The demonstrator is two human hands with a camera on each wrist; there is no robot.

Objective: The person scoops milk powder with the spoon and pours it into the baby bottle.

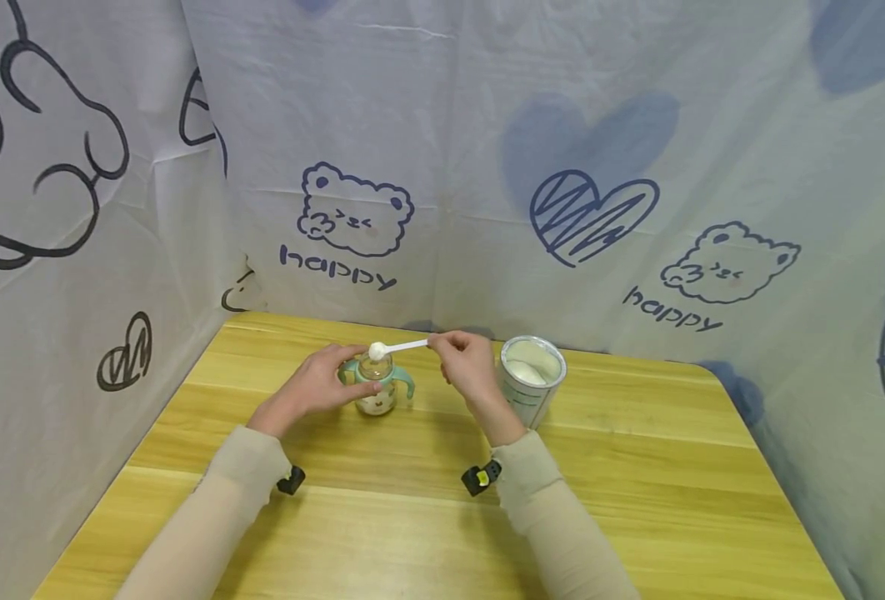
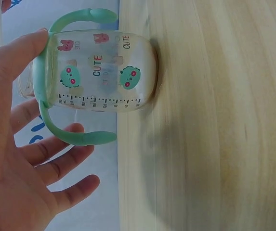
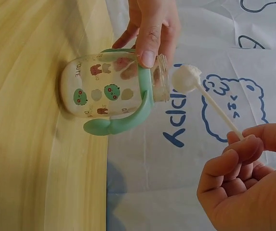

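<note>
The bottle [image 1: 377, 385] stands upright on the table [image 1: 637, 467], near its far edge and left of middle. The left hand [image 1: 315, 385] steadies it, thumb at the neck, fingers loosely round it. The right hand [image 1: 467, 363] pinches the handle of a spoon [image 1: 397, 347], its heaped white bowl over the bottle's mouth. An open tin [image 1: 531, 379] of powder stands just right of that hand.

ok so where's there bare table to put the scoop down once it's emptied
The widest bare patch of the table is right of the powder tin, out to the right edge. The near strip in front of both sleeves is bare too, as is the left edge beyond the left hand. It is crowded between bottle, right hand with the scoop, and tin.
</note>
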